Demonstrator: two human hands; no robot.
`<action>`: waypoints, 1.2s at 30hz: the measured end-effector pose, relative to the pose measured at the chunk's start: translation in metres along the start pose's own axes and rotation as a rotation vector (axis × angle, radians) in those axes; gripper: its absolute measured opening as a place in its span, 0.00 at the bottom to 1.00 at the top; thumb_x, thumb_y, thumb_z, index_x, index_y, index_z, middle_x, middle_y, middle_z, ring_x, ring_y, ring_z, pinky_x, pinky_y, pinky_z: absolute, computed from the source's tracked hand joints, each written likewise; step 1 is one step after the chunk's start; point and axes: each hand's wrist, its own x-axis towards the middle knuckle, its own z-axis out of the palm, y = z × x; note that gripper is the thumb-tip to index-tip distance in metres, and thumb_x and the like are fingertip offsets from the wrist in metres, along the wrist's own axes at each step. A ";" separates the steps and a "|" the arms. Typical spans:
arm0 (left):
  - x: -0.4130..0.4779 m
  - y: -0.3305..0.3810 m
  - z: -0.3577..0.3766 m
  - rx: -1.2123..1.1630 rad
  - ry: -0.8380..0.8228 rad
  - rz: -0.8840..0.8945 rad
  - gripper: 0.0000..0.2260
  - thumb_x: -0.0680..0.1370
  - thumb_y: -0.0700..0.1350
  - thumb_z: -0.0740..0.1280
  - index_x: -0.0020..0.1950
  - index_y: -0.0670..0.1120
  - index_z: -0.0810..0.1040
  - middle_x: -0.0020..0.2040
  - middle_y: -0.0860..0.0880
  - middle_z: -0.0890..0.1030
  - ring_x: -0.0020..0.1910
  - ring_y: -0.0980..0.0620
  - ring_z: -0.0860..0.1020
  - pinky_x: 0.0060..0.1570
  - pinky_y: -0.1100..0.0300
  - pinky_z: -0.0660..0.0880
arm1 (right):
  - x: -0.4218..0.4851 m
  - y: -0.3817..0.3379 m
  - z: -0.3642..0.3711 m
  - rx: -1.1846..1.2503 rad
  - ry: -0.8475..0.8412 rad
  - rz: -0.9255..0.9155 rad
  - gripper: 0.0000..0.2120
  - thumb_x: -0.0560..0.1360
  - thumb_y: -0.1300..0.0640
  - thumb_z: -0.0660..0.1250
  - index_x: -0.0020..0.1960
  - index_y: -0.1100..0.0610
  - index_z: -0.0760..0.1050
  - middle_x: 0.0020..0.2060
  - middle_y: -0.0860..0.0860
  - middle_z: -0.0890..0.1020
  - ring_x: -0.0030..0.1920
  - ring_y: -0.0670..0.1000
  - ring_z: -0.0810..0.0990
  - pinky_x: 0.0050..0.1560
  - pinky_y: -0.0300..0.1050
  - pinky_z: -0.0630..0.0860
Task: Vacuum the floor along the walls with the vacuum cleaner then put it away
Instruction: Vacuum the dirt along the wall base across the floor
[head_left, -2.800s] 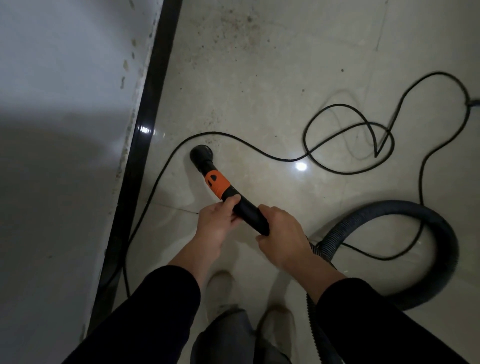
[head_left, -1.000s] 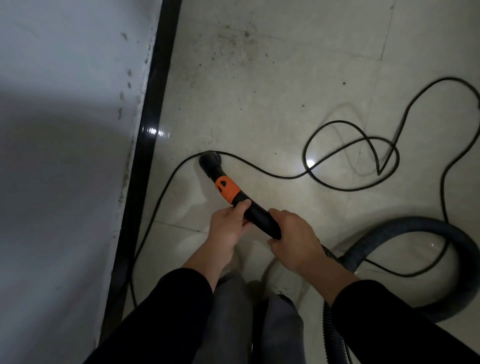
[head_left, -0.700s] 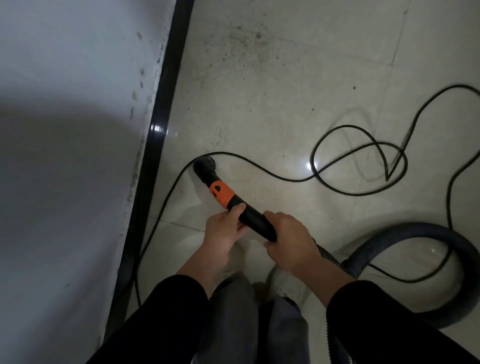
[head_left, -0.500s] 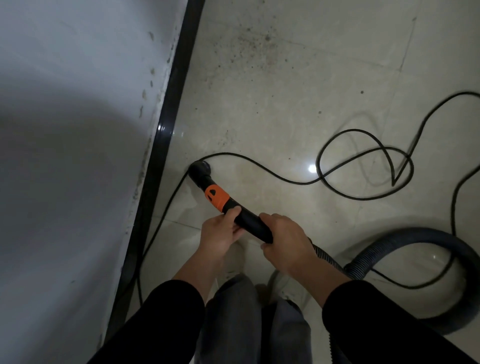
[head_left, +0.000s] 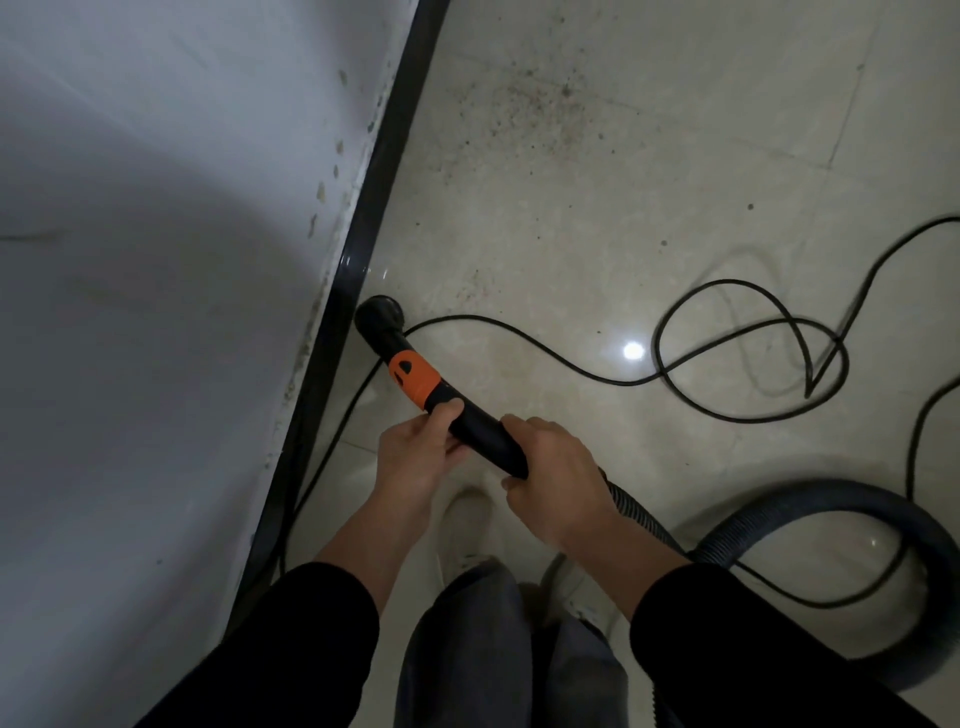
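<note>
The vacuum's black wand (head_left: 480, 431) has an orange collar (head_left: 413, 378) and ends in a round nozzle (head_left: 381, 317). The nozzle sits on the tiled floor (head_left: 571, 234), right against the black skirting (head_left: 363, 228) of the white wall (head_left: 156, 260). My left hand (head_left: 415, 457) grips the wand just behind the orange collar. My right hand (head_left: 556, 486) grips it further back, where the ribbed grey hose (head_left: 841, 506) joins. The hose curves round to the right behind me. The vacuum's body is out of view.
A thin black power cord (head_left: 737, 358) loops over the floor to the right, passes by the nozzle and runs along the skirting toward me. Specks of dirt (head_left: 524, 109) lie scattered on the tiles farther ahead. My pale shoe (head_left: 467, 525) is below my hands.
The nozzle has slid left over the floor from the open tile to the skirting. Both hands keep their grip on the wand, and my view has shifted slightly.
</note>
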 end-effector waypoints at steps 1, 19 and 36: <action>0.005 0.003 -0.002 0.011 0.002 0.009 0.10 0.79 0.44 0.67 0.54 0.39 0.80 0.48 0.43 0.85 0.47 0.53 0.84 0.42 0.67 0.79 | 0.006 -0.002 0.002 0.008 0.003 -0.001 0.15 0.71 0.64 0.66 0.58 0.57 0.71 0.48 0.54 0.77 0.49 0.54 0.74 0.44 0.45 0.69; 0.009 -0.007 0.003 -0.003 0.009 -0.053 0.08 0.78 0.43 0.67 0.51 0.40 0.80 0.48 0.42 0.85 0.46 0.53 0.85 0.39 0.68 0.79 | 0.004 0.001 0.000 -0.002 -0.066 0.056 0.11 0.72 0.62 0.67 0.52 0.57 0.69 0.43 0.52 0.73 0.48 0.55 0.75 0.47 0.48 0.72; 0.000 -0.014 0.044 0.058 -0.020 -0.071 0.08 0.78 0.43 0.69 0.49 0.38 0.79 0.49 0.39 0.84 0.48 0.50 0.84 0.44 0.64 0.80 | -0.015 0.033 -0.014 0.036 -0.002 0.129 0.14 0.72 0.62 0.68 0.55 0.57 0.70 0.44 0.51 0.72 0.47 0.54 0.74 0.47 0.47 0.72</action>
